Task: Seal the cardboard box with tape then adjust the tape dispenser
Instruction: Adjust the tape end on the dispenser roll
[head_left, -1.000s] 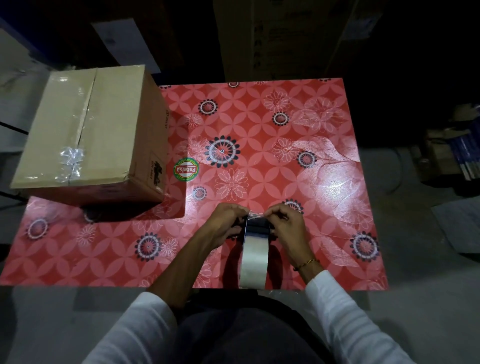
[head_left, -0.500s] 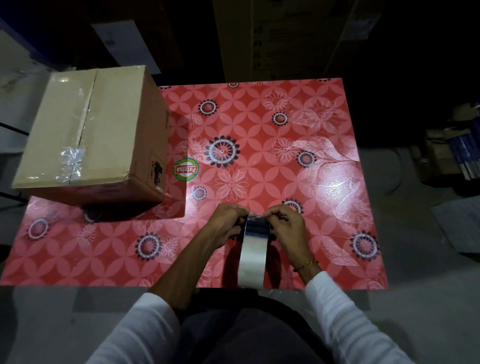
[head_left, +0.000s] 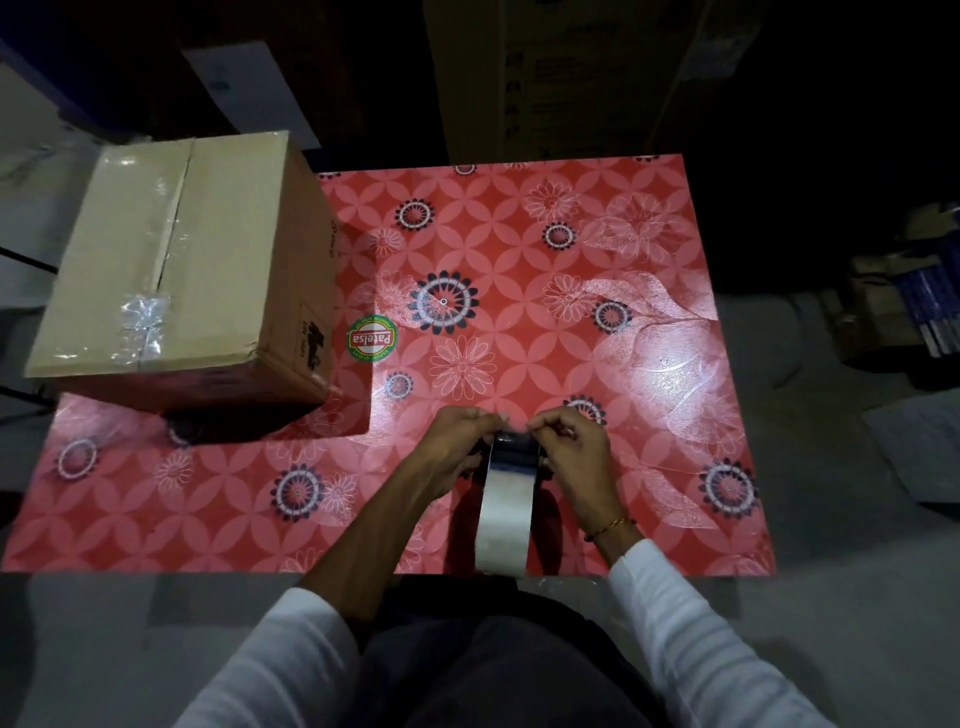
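Note:
A tape dispenser (head_left: 505, 499) with a roll of clear tape stands on the near edge of the red flowered table (head_left: 545, 249). My left hand (head_left: 453, 441) and my right hand (head_left: 570, 451) flank its dark front end, and the fingertips of both pinch the tape's loose end there. The cardboard box (head_left: 176, 270) sits at the table's far left, flaps closed, with clear tape along its seam and a crumpled patch near its front.
A round green and red sticker (head_left: 372, 340) lies on the table beside the box. A tall dark carton (head_left: 561, 78) stands behind the table. Stacked items (head_left: 914, 306) sit on the floor at the right.
Both hands stay at the dispenser's front end; the fingertips have shifted slightly on the tape end. The box has not moved.

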